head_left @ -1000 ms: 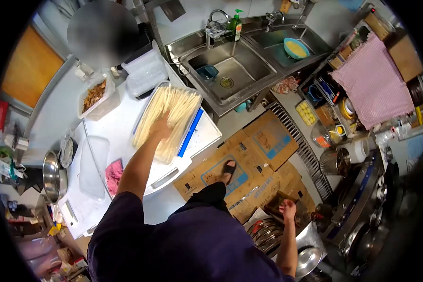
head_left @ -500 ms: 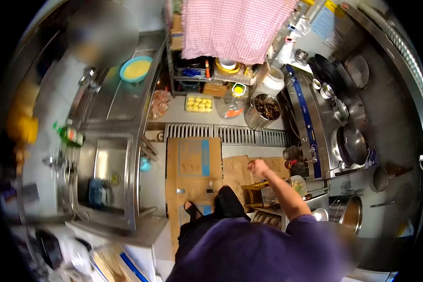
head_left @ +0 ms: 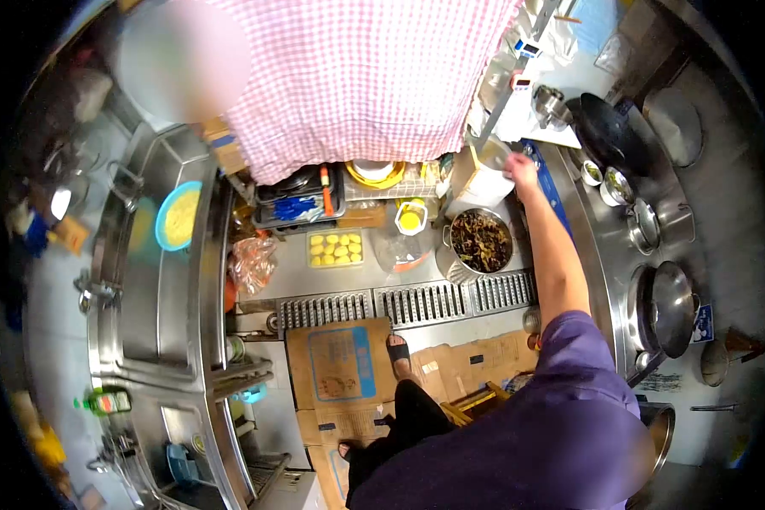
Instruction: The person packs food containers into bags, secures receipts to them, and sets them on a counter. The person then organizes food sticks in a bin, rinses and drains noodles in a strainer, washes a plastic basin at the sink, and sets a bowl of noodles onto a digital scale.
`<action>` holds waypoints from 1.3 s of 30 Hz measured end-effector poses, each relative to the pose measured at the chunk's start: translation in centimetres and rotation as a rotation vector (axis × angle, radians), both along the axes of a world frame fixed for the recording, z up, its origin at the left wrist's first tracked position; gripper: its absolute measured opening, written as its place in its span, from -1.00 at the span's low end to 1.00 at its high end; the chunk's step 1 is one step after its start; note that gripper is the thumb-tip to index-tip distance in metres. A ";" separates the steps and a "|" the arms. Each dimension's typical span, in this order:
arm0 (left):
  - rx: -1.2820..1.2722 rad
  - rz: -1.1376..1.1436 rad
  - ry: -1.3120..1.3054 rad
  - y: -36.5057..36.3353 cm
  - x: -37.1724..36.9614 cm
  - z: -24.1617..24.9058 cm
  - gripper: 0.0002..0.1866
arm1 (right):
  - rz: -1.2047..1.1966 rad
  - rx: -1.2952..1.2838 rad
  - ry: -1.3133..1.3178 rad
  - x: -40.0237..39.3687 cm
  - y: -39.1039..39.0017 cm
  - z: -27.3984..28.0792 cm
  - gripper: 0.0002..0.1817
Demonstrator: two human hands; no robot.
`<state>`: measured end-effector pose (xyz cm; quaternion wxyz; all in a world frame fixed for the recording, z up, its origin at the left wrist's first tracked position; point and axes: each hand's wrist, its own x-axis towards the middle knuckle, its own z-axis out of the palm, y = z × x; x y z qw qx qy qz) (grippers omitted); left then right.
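My right hand [head_left: 523, 168] reaches forward at the end of my outstretched arm. Its fingers are curled at the right rim of a white bucket [head_left: 478, 189]; what they pinch, if anything, is too small to make out. A pale yellowish handle-like piece [head_left: 474, 156] shows at the bucket's mouth. Just in front of the bucket stands a metal pot [head_left: 459, 269] filled with dark brown chopped pieces [head_left: 482, 240]. The stove's blue-edged front [head_left: 558, 200] lies right of my forearm. My left hand is out of view.
A floor drain grate [head_left: 416, 303] crosses ahead of cardboard sheets [head_left: 336, 327]. Nearby sit a tray of yellow round pieces [head_left: 336, 249] and a plastic bag [head_left: 253, 265]. Pans [head_left: 671, 310] line the stove at right, sinks [head_left: 157, 289] the left. A checked cloth [head_left: 357, 81] hangs over the shelf.
I have stepped forward towards the shelf. My right hand has moved from above the cardboard, forward and right, to the white bucket's rim.
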<state>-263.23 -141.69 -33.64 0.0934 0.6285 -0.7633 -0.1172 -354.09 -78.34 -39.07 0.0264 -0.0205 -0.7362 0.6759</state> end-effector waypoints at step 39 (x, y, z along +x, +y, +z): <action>-0.150 0.620 0.065 19.9 34.6 5.4 -0.53 | 1.677 0.563 0.101 51.9 -38.9 -19.1 -0.73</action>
